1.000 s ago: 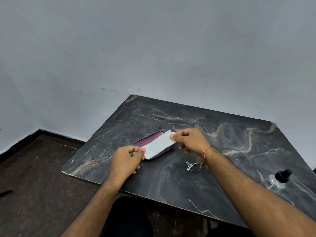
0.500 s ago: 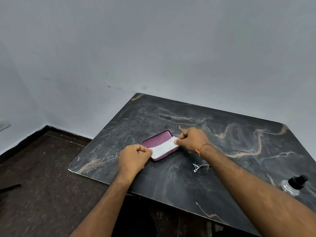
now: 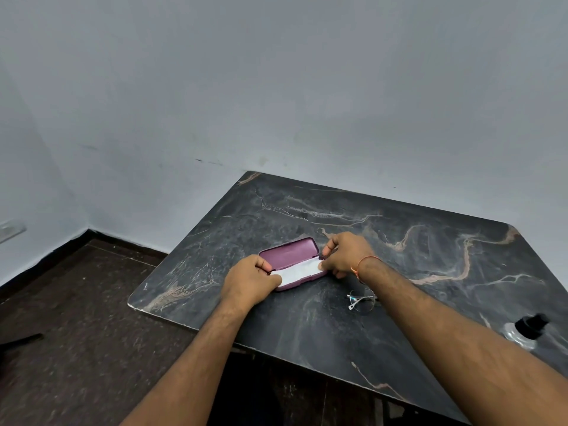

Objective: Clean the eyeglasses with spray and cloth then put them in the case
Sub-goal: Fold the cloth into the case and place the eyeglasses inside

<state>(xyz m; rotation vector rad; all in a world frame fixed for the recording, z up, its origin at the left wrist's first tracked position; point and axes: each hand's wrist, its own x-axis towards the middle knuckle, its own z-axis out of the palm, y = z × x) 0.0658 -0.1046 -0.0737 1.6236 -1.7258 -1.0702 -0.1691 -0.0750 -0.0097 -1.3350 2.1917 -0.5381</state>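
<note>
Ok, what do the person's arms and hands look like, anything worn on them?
Both forearms are bare, with no sleeves in view and no gloves on either hand. The right hand has a thin orange thread band around its wrist. The left hand shows no band, watch or ring. No other markings are visible.

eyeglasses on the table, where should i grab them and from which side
Judging from this view, pinch the eyeglasses at the thin metal bridge or the rim edge beside it, coming straight down from above. They lie flat on the table, apart from the case, so nothing crowds them, and a frame grip keeps fingers off the lenses. The right forearm hides their far side.
</note>
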